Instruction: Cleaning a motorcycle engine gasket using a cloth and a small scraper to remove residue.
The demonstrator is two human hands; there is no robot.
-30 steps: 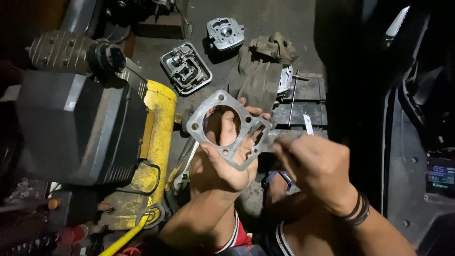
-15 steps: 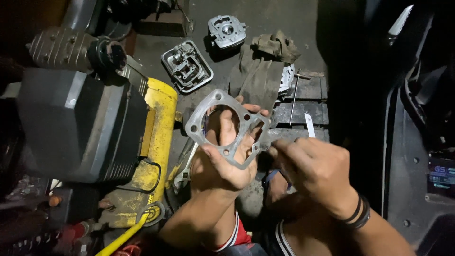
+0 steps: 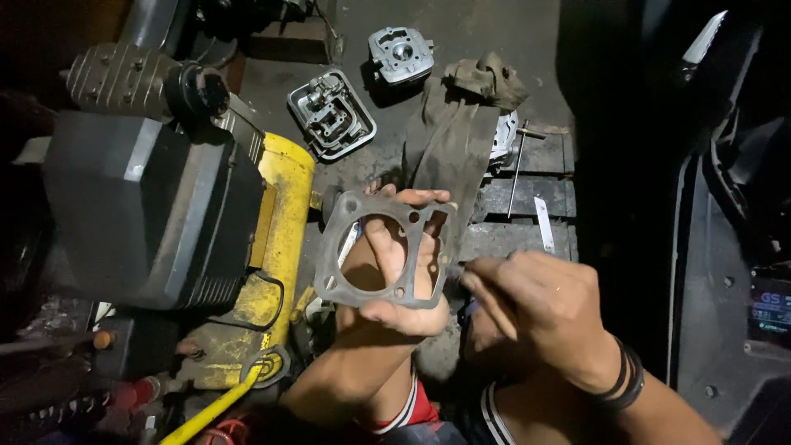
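- The left hand [image 3: 387, 288] holds a flat grey cylinder gasket [image 3: 381, 247] at frame centre, its grip pinching the lower edge with the fingers showing through the big round hole.
- The right hand [image 3: 535, 309], just right of the gasket, is curled tight around a thin tool that is mostly hidden; only a blurred tip meets the gasket's right edge.
- A dirty rag [image 3: 461, 124] drapes over part of a metal piece at upper centre.
- The right side of the frame is too dark to read.
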